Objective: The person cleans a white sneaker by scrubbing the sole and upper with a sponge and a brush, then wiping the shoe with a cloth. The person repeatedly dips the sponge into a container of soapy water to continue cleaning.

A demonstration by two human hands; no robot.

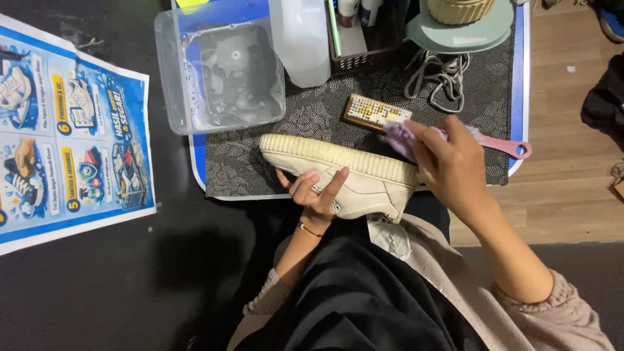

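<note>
A cream sneaker (351,175) lies on its side across the front of a low table, its ribbed sole facing away from me. My left hand (315,192) grips the shoe's side from below. At the shoe's right end, my right hand (448,162) presses a purple cloth (403,138) against the sole edge. A wooden brush (376,112) rests on the mat just behind the shoe, beside a pink handle (504,144) that pokes out from under my right hand.
A clear tub of soapy water (224,71) stands at the back left of the patterned mat (312,114). A white bottle (300,39), a dark basket (364,39), grey laces (442,78) and a green lid (458,32) sit behind. A printed poster (65,136) lies on the dark floor.
</note>
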